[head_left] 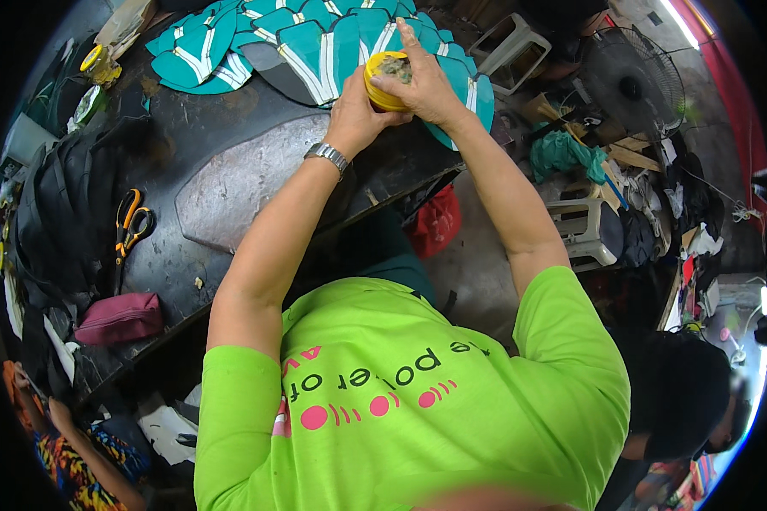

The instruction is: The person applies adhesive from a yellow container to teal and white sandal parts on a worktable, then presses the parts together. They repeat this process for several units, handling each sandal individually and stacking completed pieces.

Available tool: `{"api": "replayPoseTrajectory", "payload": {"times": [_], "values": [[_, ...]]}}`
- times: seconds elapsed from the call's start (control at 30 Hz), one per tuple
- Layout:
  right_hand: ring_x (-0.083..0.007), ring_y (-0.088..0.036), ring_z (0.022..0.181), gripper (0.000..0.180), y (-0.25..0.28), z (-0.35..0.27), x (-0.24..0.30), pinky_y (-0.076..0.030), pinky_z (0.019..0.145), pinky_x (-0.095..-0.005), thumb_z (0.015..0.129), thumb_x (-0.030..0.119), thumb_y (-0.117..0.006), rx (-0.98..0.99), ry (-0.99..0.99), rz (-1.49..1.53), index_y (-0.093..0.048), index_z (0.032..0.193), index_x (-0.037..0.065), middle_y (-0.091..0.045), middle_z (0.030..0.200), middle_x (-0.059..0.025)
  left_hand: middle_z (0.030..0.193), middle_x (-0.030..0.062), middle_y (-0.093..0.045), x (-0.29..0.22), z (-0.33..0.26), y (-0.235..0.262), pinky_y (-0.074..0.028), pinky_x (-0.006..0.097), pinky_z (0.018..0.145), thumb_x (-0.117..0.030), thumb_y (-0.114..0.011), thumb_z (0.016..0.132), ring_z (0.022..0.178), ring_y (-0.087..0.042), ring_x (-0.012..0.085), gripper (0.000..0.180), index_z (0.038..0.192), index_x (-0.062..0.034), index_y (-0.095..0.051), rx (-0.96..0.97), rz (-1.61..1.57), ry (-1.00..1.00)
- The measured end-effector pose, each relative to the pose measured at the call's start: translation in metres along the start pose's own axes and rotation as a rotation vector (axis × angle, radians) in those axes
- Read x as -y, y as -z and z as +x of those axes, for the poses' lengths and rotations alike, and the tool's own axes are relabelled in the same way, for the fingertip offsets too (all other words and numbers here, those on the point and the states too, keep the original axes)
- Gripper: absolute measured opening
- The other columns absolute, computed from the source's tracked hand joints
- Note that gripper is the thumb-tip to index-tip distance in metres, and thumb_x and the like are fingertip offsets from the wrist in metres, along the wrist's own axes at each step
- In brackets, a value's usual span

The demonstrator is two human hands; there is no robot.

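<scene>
Left hand (358, 115) grips the tub (385, 103), right hand (432, 87) cups its right; I'd hold it level, teal pieces (302, 38) behind it.

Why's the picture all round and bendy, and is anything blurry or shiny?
Head view: the fisheye lens bends straight edges, leaving black corners; the bottom-centre patch is blurred, probably very close; the flat grey angular slab has soft glare; the long white light strip at upper right glows washed-out.
</scene>
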State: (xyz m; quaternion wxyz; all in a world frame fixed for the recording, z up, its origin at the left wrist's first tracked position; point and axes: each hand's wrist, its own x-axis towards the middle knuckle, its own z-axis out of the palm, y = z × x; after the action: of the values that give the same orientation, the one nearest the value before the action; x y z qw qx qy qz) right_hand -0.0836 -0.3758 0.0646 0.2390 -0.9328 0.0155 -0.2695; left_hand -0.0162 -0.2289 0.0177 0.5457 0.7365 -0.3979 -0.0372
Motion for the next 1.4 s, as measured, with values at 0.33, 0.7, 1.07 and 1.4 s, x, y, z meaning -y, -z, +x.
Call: {"api": "replayPoseTrajectory", "payload": {"times": [0.33,0.7,1.07,1.4], "values": [[-0.0438,-0.045,0.133,0.102,0.0,-0.01,-0.001,-0.03,0.115,-0.0467,0.085,0.06,-0.067,-0.004,-0.051,0.026,-0.021,0.158,0.005,-0.045,0.144,-0.0305,0.128,0.0196,-0.055,0.001,0.008,-0.004,-0.048,0.045,0.1,-0.035,-0.094,0.062,0.12,-0.056,0.0385,0.095,0.137,-0.0074,-0.042,0.065,0.049,0.006],[-0.0403,-0.014,0.152,0.075,0.025,-0.041,-0.002,-0.017,0.121,-0.0503,0.094,0.05,-0.061,0.123,-0.099,-0.121,-0.038,0.153,0.011,-0.021,0.163,-0.0195,0.135,0.021,-0.053,0.009,0.009,-0.007,-0.046,0.042,0.105,-0.031,-0.097,0.056,0.124,-0.056,0.037,0.109,0.143,-0.0034,-0.038,0.094,-0.163,-0.043],[-0.0373,-0.044,0.133,0.033,0.029,-0.047,0.016,-0.031,0.109,-0.0544,0.089,0.037,-0.071,-0.05,0.064,-0.037,-0.074,0.117,0.02,-0.056,0.137,-0.0147,0.13,0.0181,-0.057,0.009,0.008,-0.011,-0.048,0.041,0.101,-0.037,-0.095,0.057,0.12,-0.058,0.034,0.101,0.137,-0.0038,-0.044,0.018,-0.034,-0.028],[-0.0299,-0.057,0.093,0.032,0.037,0.034,0.009,-0.045,0.081,-0.0424,0.101,0.04,-0.051,0.394,0.152,-0.739,-0.077,0.109,0.023,-0.066,0.092,-0.0099,0.125,0.0174,-0.057,0.005,0.006,-0.009,-0.047,0.043,0.101,-0.036,-0.096,0.053,0.118,-0.056,0.036,0.102,0.136,-0.005,-0.044,0.0,0.013,-0.061]]}}
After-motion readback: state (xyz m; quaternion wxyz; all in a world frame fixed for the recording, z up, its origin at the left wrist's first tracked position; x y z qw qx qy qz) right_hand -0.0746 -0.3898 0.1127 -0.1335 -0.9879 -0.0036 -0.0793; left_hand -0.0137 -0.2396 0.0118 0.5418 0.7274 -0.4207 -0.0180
